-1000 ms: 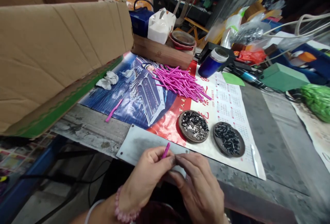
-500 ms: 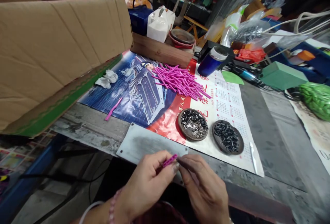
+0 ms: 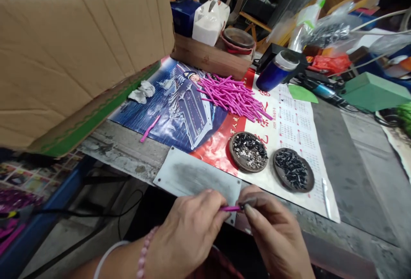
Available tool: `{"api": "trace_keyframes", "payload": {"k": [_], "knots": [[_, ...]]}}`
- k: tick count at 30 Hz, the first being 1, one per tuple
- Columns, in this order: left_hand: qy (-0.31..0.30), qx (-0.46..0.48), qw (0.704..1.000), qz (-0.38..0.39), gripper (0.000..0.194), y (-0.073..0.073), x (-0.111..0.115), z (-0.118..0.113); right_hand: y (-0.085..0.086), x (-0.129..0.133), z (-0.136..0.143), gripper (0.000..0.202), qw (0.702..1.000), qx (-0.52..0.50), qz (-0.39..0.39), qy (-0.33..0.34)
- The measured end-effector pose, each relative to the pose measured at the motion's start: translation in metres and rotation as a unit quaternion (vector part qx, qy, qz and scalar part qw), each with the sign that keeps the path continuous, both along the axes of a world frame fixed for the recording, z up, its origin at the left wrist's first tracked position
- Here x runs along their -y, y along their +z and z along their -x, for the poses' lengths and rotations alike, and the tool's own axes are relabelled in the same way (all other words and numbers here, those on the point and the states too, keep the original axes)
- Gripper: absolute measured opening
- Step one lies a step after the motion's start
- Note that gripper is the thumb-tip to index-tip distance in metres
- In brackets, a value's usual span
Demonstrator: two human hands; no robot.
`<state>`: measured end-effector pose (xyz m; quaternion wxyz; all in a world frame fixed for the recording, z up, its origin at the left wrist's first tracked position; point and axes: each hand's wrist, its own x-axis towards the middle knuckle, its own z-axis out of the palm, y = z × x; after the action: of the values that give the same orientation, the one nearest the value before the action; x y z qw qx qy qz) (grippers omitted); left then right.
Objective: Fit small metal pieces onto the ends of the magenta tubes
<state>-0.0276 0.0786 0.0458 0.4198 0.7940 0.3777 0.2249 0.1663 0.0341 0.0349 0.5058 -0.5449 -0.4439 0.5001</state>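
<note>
The fingers (image 3: 215, 198) of the left hand (image 3: 192, 227) are clamped on a thin magenta stick (image 3: 231, 208), whose exposed length points toward three o'clock; the rest is hidden in the grip. Thumb and forefinger of the right hand (image 3: 278, 234) are pinched together at that free end, on a small dark piece (image 3: 242, 206) that seems to touch the tip; whether the two are joined I cannot tell. The stick is thus between the two hands, seen against the right end of a pale plate (image 3: 192, 178).

It looks light and fairly stiff, probably smooth plastic, so it could roll or slip between fingertips, and being slim it might flex if levered. A hold near the end, leaving only a short length free, should keep it steady. The dark piece looks tiny and hard, best taken by the fingertips alone.

With the held stick as the clock's centre, going left to right: a cardboard box (image 3: 96, 52) at ten, well apart; crumpled white tissue (image 3: 141, 92) between ten and eleven; a lone stick (image 3: 150, 129) at ten; a heap of magenta sticks (image 3: 236, 99) at twelve; a dish of rings and dark bits (image 3: 247, 169) near one; a blue cup (image 3: 272, 75) farther off, between twelve and one; a second dish (image 3: 310, 175), holding slim dark pieces, at two; a slender white tool (image 3: 326, 197) near three.
</note>
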Motion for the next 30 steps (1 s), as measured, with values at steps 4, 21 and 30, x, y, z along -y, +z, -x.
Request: {"api": "trace_keyframes", "payload": {"k": [4,21,30], "knots": [[-0.004,-0.027,0.997,-0.066,0.018,-0.003,0.003,0.004,0.004,-0.004,0.006,0.009,0.999,0.033,-0.008,0.041],[-0.08,-0.067,0.991,-0.089,0.024,0.002,-0.006,0.015,0.003,-0.008,0.004,0.01,0.993,0.089,-0.024,0.079],[-0.09,-0.096,0.987,-0.093,0.019,0.002,-0.01,0.017,0.013,-0.015,-0.004,0.022,0.936,0.255,-0.152,0.189]]}}
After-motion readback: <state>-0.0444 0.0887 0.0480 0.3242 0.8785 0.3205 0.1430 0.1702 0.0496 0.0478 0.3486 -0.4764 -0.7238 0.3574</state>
